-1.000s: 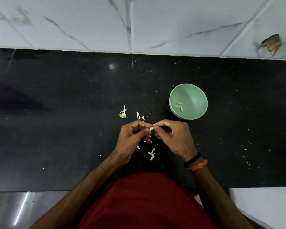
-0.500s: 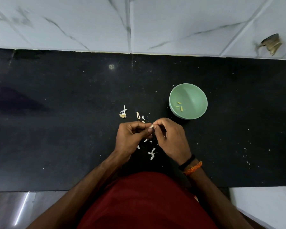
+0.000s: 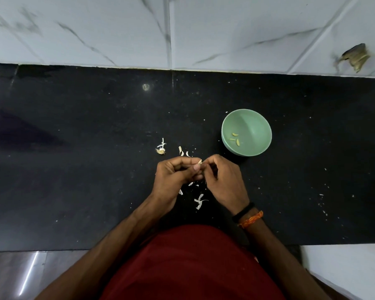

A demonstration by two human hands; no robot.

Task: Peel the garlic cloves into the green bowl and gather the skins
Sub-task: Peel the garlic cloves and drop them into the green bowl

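Observation:
Both hands meet over the black counter just left of and below the green bowl. My left hand pinches a small pale garlic clove between thumb and fingers. My right hand pinches the same clove from the right with curled fingers. Three peeled yellowish cloves lie inside the bowl. White garlic skins lie scattered on the counter under and between my hands, and more skins lie just beyond my left hand. A garlic root stub sits to their left.
A white marble-tiled wall backs the counter, with a chipped spot at the upper right. Small white crumbs dot the counter at the right. The counter's front edge runs close to my red shirt.
My right hand has drawn slightly left and closer to my left hand, its wrist shifting inward. The clove stays pinched between both hands. The bowl and skins have not moved.

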